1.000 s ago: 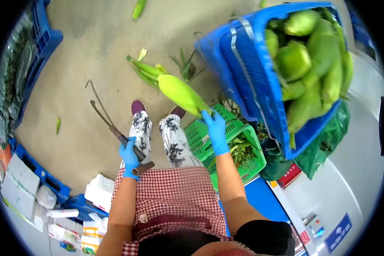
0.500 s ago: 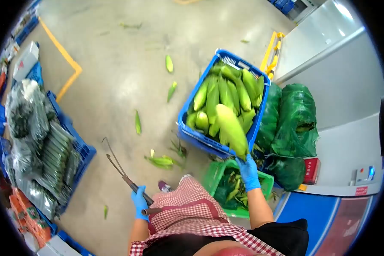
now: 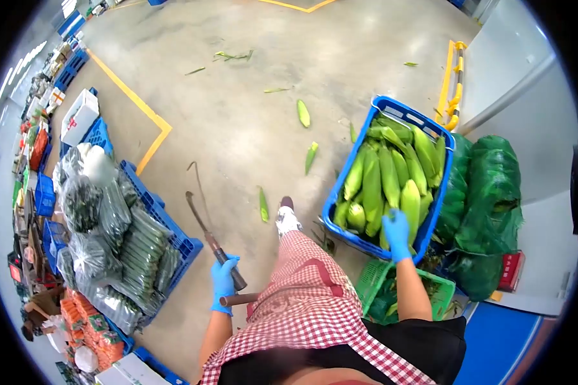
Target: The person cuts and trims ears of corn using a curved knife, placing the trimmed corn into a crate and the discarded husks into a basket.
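Observation:
My left hand (image 3: 223, 280), in a blue glove, is closed round the dark handle of a long hooked tool (image 3: 207, 228). Its curved metal end points away from me over the floor, and a thin hooked rod runs beside it. A brown bar-like handle (image 3: 239, 299) sticks out beside the same hand. At the near side of a blue crate (image 3: 345, 239), my gloved right hand (image 3: 397, 236) rests against a pale green ear of corn (image 3: 410, 204), fingers forward and apparently not wrapped round it. Several more ears of corn in their husks (image 3: 372, 183) fill the crate.
A green crate (image 3: 444, 300) with husk scraps stands below the blue one. Green mesh sacks (image 3: 493, 186) lie to its right, beside a yellow-black barrier (image 3: 457, 90). Bagged vegetables (image 3: 135, 263) sit on a blue pallet (image 3: 189, 250) at left. Loose husks (image 3: 303, 113) dot the floor.
The ear of corn my right hand held above the crate now lies among the others, and that hand has moved up beside it. My left hand still grips the tool. The view has shifted.

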The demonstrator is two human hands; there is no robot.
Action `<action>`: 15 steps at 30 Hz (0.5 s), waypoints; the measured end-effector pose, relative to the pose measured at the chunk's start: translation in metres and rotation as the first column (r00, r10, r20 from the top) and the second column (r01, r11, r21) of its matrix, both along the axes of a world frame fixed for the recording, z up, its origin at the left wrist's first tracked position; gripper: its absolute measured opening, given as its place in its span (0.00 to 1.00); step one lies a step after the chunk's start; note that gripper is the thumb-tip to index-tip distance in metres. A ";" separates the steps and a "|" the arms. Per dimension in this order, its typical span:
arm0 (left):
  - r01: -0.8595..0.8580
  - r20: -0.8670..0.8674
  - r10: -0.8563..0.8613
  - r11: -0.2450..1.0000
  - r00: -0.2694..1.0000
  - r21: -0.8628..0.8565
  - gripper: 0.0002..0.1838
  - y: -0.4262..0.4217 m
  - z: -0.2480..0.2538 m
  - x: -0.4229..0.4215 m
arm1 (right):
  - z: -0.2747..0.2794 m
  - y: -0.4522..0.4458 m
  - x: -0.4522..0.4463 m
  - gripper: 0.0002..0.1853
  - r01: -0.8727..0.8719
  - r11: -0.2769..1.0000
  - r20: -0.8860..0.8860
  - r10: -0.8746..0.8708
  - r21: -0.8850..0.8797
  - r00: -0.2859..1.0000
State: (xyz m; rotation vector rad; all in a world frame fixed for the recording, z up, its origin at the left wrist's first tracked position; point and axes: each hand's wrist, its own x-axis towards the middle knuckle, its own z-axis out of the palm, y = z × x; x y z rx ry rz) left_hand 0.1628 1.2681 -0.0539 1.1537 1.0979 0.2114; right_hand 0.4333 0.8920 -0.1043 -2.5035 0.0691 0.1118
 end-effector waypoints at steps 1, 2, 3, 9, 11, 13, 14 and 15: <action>-0.002 -0.002 0.002 1.000 1.000 -0.001 0.06 0.011 0.003 0.027 | -0.023 0.020 -0.001 0.18 -0.130 0.971 -0.112 0.155 0.203 0.982; 0.004 -0.009 -0.004 1.000 1.000 0.016 0.06 0.022 0.004 0.055 | -0.009 0.061 -0.004 0.18 -0.127 0.876 -0.362 0.320 0.466 0.876; 0.002 -0.007 -0.002 0.999 1.000 0.042 0.07 0.031 -0.001 0.087 | 0.018 0.110 -0.001 0.16 -0.024 0.748 -0.511 0.476 0.663 0.715; 0.090 0.007 -0.090 0.995 0.996 0.040 0.07 0.082 0.028 0.270 | 0.059 0.315 0.076 0.23 -0.051 0.351 -0.290 0.840 0.935 0.459; 0.118 0.019 -0.119 0.992 0.993 0.052 0.07 0.099 0.032 0.313 | 0.053 0.341 0.105 0.22 0.006 0.307 -0.288 0.888 0.952 0.359; 0.141 0.020 -0.141 0.990 0.990 0.022 0.08 0.113 0.034 0.346 | 0.077 0.344 0.138 0.20 0.063 0.371 -0.371 0.872 0.927 0.320; 0.133 0.039 -0.136 0.989 0.990 0.071 0.08 0.122 0.026 0.363 | 0.083 0.339 0.159 0.19 0.103 0.413 -0.425 0.862 0.905 0.276; 0.170 0.015 -0.172 0.982 0.985 0.085 0.09 0.134 0.020 0.379 | 0.056 0.336 0.165 0.19 0.300 0.438 -0.513 0.820 0.848 0.254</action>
